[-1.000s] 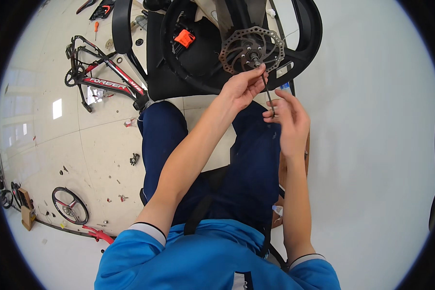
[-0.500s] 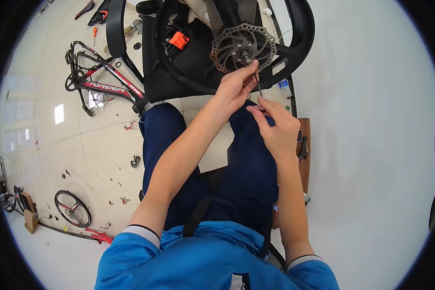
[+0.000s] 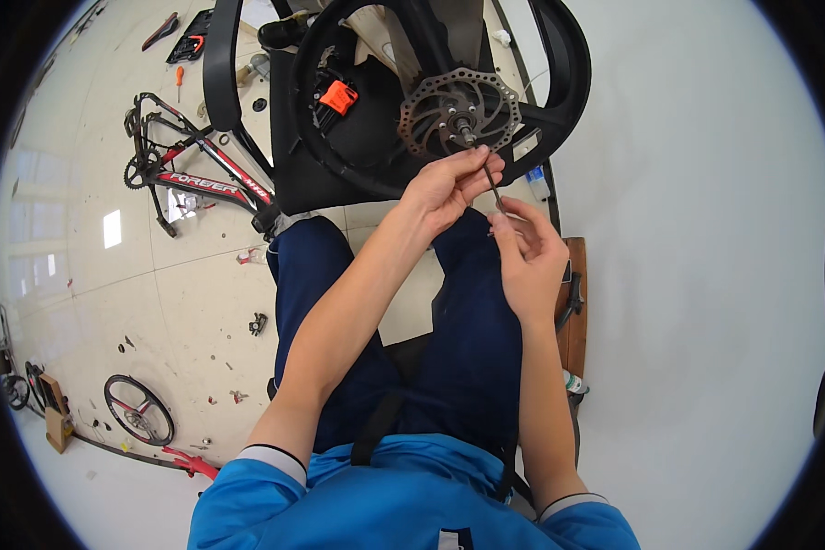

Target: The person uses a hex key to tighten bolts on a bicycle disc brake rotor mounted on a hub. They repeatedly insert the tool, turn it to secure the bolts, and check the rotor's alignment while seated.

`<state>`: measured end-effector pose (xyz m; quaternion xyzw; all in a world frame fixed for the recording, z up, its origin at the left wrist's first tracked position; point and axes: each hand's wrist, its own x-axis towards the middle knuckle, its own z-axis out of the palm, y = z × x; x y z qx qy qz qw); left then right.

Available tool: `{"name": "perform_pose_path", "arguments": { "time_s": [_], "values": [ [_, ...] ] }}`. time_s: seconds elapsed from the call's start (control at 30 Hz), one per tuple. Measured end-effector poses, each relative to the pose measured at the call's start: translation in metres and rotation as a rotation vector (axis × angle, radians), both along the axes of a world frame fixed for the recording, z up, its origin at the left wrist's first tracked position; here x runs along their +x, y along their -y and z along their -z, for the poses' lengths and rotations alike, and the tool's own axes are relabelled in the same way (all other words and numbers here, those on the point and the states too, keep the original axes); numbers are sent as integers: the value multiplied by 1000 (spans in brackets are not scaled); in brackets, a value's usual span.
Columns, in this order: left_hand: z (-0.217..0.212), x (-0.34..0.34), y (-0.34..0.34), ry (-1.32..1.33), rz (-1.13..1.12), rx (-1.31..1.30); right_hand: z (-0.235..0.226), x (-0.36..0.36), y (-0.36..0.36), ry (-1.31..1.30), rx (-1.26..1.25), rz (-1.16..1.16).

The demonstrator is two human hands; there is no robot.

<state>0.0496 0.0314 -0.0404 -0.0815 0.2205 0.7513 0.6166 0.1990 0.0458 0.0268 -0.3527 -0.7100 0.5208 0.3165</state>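
Fingers (image 3: 472,165) of the left hand (image 3: 440,188) pinch one thin metal tool (image 3: 493,188) just below the one brake disc (image 3: 458,115) on the black wheel (image 3: 559,55). Right hand (image 3: 527,252), below the disc, grips the tool's lower end. One bicycle frame (image 3: 202,174) lies on the floor left of the disc.

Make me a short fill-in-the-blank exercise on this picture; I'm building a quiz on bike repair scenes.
1. Both hands hold a thin metal tool just below the silver brake ____ on the black wheel.
2. The left hand pinches the tool's upper end; the right hand holds its ____ end.
3. The red and black bicycle frame lies on the floor to the person's ____.
4. The person's sleeves are ____ with white cuffs.

Missing words: disc; lower; left; blue
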Motion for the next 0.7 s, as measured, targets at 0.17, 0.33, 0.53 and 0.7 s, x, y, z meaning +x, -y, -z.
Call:
{"name": "perform_pose_path", "arguments": {
  "time_s": [0.17, 0.33, 0.53, 0.7],
  "values": [
    [-2, -1, 1, -63, 0, -58, -13, 3, -1, 165, 434, -119],
    [-1, 2, 0, -37, -72, -44, -12, -2, 6, 54, 63, -71],
    [-9, 12, 10, -12, 2, 247, -1, 3, -3, 73, -58, 8],
    [-2, 15, 8, 30, -23, 185, -8, 4, -14, -44, -529, -94]
  ]
}}
